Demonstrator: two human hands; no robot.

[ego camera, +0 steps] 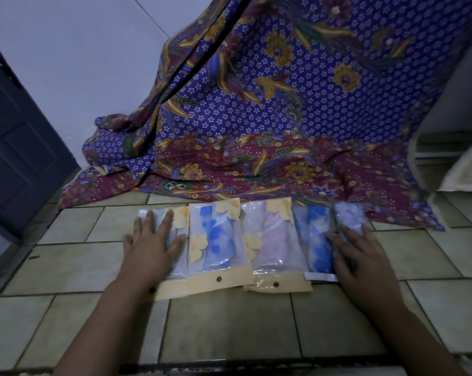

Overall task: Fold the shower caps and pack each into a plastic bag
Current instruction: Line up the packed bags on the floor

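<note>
Left hand [150, 245] and right hand [365, 256], fingers straight and grasping nothing, press both ends of the bag row [218, 240] flat, likely squaring it.

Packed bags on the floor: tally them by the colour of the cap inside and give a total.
Blue-flowered caps: 2
Pink cap: 1
Pale whitish caps: 2, one under the left hand, one under the right hand
Total: 5 bags
</note>
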